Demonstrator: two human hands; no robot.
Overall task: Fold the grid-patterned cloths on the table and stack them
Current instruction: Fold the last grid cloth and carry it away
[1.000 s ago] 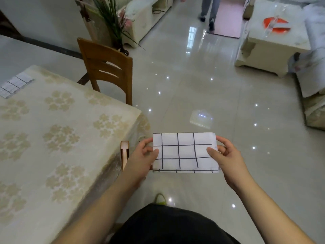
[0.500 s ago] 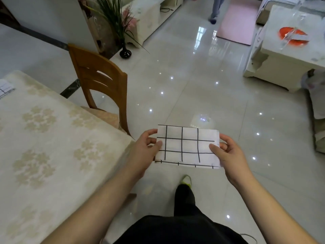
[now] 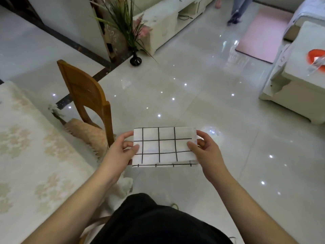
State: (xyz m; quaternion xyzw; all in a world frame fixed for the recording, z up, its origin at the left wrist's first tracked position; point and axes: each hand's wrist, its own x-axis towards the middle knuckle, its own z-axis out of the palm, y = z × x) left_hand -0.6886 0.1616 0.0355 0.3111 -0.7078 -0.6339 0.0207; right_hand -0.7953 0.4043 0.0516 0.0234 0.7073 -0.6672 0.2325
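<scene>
A white cloth with a black grid [image 3: 163,147], folded into a small rectangle, is held flat in the air over the floor, to the right of the table [image 3: 26,155]. My left hand [image 3: 119,154] pinches its left edge, thumb on top. My right hand [image 3: 207,152] pinches its right edge the same way. No other grid cloth shows in this view.
The table carries a cream flowered cover. A wooden chair [image 3: 88,99] with a cushioned seat stands at its far corner. A plant in a black vase [image 3: 135,60], a white low table [image 3: 299,85] and a person's legs [image 3: 237,9] lie beyond on the glossy tiled floor.
My view has swung right and away from the table; the grid cloth lying on its far left has left the frame. Both hands keep the same hold on the folded cloth.
</scene>
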